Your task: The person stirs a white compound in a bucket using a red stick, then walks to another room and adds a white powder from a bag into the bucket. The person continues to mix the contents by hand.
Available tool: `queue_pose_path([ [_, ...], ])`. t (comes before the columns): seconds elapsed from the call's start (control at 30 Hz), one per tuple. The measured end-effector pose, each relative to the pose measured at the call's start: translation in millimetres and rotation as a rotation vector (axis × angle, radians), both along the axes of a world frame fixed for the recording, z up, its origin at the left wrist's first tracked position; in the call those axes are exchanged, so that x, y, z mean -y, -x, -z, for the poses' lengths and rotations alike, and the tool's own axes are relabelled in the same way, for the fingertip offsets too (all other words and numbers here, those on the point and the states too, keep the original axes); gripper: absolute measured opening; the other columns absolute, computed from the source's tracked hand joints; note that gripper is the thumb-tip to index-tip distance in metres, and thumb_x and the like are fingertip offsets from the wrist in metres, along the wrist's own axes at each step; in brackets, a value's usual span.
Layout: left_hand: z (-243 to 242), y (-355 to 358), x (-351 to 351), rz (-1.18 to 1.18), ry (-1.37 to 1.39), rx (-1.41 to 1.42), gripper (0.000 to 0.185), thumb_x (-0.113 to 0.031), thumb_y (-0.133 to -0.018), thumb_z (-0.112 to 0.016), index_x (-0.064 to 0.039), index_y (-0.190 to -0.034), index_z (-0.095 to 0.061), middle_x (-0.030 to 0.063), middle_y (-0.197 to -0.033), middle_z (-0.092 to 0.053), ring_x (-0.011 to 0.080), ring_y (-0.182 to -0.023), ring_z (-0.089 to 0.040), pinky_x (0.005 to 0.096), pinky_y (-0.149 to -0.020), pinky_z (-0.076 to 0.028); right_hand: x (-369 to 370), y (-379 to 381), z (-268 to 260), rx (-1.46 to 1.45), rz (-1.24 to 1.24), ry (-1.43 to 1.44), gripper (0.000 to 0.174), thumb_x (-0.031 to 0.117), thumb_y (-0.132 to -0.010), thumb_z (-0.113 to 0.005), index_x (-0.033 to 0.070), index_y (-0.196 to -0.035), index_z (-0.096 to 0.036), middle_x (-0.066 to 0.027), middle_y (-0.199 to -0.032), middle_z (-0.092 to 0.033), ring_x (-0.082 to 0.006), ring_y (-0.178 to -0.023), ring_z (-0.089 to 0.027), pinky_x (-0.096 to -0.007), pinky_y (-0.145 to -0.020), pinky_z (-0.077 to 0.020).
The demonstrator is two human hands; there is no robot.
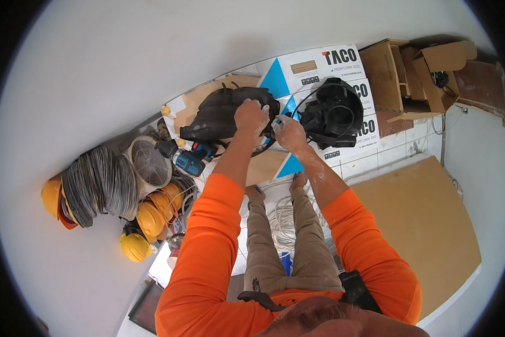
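Observation:
A black fabric bag lies on its side on stacked white-and-blue cartons. My left hand, dusted with white powder, is curled over the bag's right end and seems to grip its fabric. Just right of it, my right hand has bent fingers by the bag's edge. Whether those fingers pinch anything is hidden. Behind my right hand stands an open, round black container with a thin black cord looping over it. A dark strap hangs below the bag, between my forearms.
Left of the bag lie a blue-and-black cordless drill, a round fan grille, a grey cable coil and several yellow hard hats. Open cardboard boxes stand far right, above a brown board. White cable lies by my feet.

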State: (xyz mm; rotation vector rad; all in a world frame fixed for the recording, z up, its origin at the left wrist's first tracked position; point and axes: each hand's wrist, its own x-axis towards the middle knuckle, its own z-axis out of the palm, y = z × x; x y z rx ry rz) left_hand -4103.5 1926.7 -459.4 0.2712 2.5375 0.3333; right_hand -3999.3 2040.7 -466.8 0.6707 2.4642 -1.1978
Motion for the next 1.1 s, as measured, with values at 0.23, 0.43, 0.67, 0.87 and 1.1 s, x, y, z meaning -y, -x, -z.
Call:
queue_pose_path([
  [0.23, 2, 13, -5, -0.073, 0.098, 0.214, 0.032, -0.032, -0.087, -0.063, -0.003, -0.094, -0.073, 0.0208, -0.098, -0.071, 0.0366, -0.096, -0.068, 0.0447, -0.084, -0.054, -1, 10, 8, 0.035, 0.04, 0.002, 0.037, 0.033, -0.09, -0.065, -0.002, -0.103, -0.072, -0.0251, -0.098, -0.07, -0.043, -0.096, -0.066, -0.048, -0.085, -0.0523],
  [0.43, 32, 3, 19, 0.011, -0.061, 0.045, 0.029, -0.03, -0.088, -0.063, -0.002, -0.093, -0.07, 0.0208, -0.097, -0.07, 0.0395, -0.094, -0.066, 0.0458, -0.083, -0.052, 0, 27, 30, 0.159, 0.048, 0.065, 0.044, 0.04, -0.091, -0.064, -0.003, -0.084, -0.073, -0.0269, -0.088, -0.069, -0.0442, -0.087, -0.066, -0.0483, -0.08, -0.0524],
  [0.67, 19, -2, 26, -0.003, -0.097, 0.188, 0.022, -0.026, -0.088, -0.064, -0.004, -0.09, -0.069, 0.0208, -0.096, -0.069, 0.0381, -0.096, -0.066, 0.0457, -0.082, -0.051, 5, 28, 35, 0.179, 0.13, 0.049, 0.045, 0.043, -0.087, -0.067, -0.002, -0.079, -0.073, -0.0255, -0.088, -0.07, -0.0427, -0.085, -0.067, -0.0475, -0.079, -0.0525],
  [0.87, 22, -3, 31, 0.133, -0.069, 0.092, 0.023, -0.023, -0.087, -0.061, -0.003, -0.095, -0.07, 0.0213, -0.106, -0.066, 0.0388, -0.1, -0.065, 0.0462, -0.085, -0.053, 16, 26, 49, 0.081, 0.178, -0.053, 0.042, 0.038, -0.083, -0.069, -0.002, -0.072, -0.071, -0.0239, -0.08, -0.069, -0.0413, -0.082, -0.067, -0.0471, -0.077, -0.0522],
  [1.1, 5, 56, 55, 0.125, 0.188, -0.054, 0.031, -0.023, -0.088, -0.056, -0.001, -0.105, -0.07, 0.0215, -0.115, -0.064, 0.037, -0.106, -0.066, 0.0458, -0.089, -0.054, 18, 27, 39, 0.131, 0.25, -0.069, 0.037, 0.034, -0.081, -0.07, -0.001, -0.072, -0.071, -0.0232, -0.077, -0.069, -0.0401, -0.08, -0.068, -0.0466, -0.076, -0.0536],
])
